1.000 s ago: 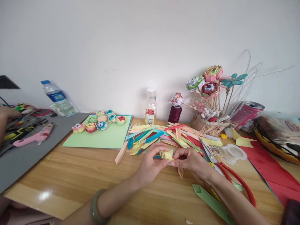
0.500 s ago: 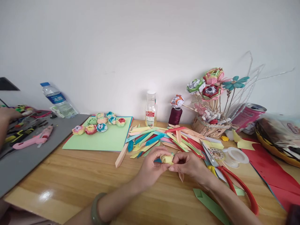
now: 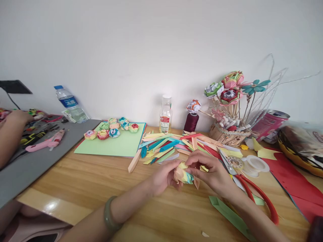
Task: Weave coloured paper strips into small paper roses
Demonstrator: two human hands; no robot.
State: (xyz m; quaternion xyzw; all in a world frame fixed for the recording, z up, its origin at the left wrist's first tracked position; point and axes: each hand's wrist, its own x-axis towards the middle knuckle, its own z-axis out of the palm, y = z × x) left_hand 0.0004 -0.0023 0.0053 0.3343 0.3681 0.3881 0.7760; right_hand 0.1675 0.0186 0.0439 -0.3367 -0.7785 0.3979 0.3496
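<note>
Between my two hands, above the wooden table, is a folded paper flower in yellow, peach and blue. My left hand grips it from the left, with the fingers curled beneath it. The fingertips of my right hand pinch its upper right edge. Just beyond the hands lies a heap of folded paper strips in many colours. Finished-looking paper flowers rest on a light green sheet to the left.
Red-handled scissors and clear spools lie right of my hands. Behind stand a glue bottle, a dark thread spool and a basket of flowers. At left, another person's hand is near a pink glue gun.
The flower has been turned, and its peach and blue petals now show. My right hand has moved to its top edge. The view has shifted slightly left.
</note>
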